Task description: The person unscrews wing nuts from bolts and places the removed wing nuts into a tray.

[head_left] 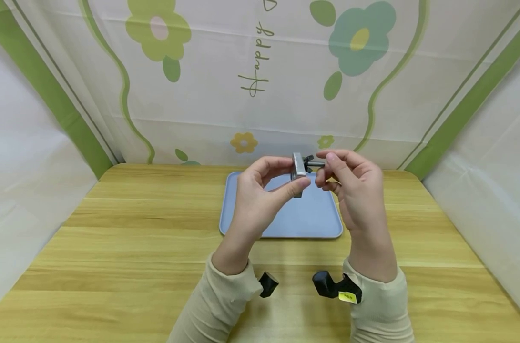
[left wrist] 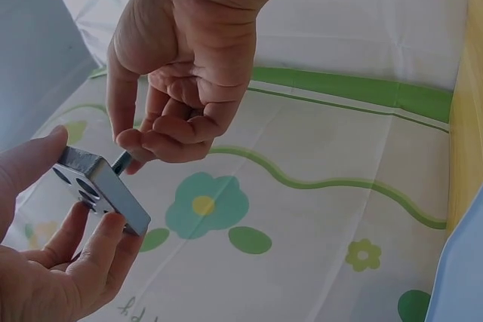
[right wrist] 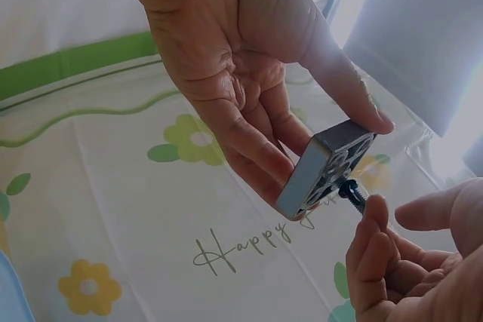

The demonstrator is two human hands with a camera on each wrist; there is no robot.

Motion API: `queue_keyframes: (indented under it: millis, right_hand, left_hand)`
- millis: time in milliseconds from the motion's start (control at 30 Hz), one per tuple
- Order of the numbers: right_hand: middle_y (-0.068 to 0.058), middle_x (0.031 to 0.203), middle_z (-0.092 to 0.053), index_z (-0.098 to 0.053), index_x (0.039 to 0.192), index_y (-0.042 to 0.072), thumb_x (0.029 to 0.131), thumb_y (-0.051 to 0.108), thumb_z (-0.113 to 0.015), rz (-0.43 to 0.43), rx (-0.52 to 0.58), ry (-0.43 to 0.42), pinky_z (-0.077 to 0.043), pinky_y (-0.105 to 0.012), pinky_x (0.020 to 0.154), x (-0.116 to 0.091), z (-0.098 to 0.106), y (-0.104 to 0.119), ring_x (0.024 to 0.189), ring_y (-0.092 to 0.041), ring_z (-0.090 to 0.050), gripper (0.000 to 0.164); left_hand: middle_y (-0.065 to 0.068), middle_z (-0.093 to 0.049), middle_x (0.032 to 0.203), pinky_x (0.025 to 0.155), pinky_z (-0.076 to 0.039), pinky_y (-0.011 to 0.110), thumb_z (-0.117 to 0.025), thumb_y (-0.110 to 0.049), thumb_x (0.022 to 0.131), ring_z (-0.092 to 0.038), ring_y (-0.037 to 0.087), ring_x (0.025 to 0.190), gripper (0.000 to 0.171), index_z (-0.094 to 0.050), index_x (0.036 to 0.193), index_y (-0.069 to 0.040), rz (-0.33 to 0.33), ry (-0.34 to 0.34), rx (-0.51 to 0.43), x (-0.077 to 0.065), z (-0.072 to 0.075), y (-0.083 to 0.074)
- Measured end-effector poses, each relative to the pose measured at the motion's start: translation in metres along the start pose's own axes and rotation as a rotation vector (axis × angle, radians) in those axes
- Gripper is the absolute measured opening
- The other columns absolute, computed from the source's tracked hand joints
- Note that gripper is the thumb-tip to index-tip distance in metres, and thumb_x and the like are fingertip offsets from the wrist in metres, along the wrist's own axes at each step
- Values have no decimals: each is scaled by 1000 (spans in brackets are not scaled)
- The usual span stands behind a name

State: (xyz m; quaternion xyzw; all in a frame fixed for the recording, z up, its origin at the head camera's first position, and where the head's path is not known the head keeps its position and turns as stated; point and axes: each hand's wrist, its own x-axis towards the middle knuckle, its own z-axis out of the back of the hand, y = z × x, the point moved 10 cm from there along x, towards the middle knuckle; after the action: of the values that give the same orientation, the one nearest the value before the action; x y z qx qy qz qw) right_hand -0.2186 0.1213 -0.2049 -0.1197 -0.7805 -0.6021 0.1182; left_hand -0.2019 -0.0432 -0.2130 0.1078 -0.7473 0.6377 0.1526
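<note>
A silvery metal block (head_left: 299, 165) with round holes in its face (left wrist: 88, 189) is raised over the tray. My left hand (head_left: 260, 197) grips it, thumb (right wrist: 355, 99) on one edge and fingers on the opposite side. From the block's right face a threaded bolt (head_left: 316, 164) sticks out, with a dark wing-shaped piece (head_left: 309, 163) around it close to the block. At the bolt's free end, my right hand (head_left: 356, 190) has its fingertips on the shaft (right wrist: 358, 200), other fingers curled. The tip itself is hidden by those fingers.
A light blue tray (head_left: 281, 231) lies on the wooden table (head_left: 127, 247) beneath my hands. Behind it rises a flower-printed cloth (head_left: 212, 95), and white sheets (head_left: 32, 143) close both sides. Black camera mounts (head_left: 325, 284) jut inward from both wrists.
</note>
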Motion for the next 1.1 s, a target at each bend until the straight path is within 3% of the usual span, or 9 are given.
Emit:
queue_keyframes:
  millis: [767, 1100]
  right_hand:
    - [3, 72, -66, -74, 80, 15, 98, 5, -61, -2, -37, -5, -56, -17, 57, 2, -2, -6, 63, -8, -61, 24]
    - [4, 70, -67, -75, 80, 15, 96, 3, -62, 9, -63, 42, -58, -18, 61, 3, -5, -5, 66, -9, -63, 24]
  left_hand:
    - [17, -67, 115, 91, -61, 32, -79, 2, 82, -65, 22, 109, 32, -65, 110, 4, -22, 17, -24, -1, -4, -2]
    - [17, -67, 116, 91, -61, 31, -79, 1, 82, -65, 22, 110, 32, -64, 110, 3, -29, 18, -9, -2, -3, -2]
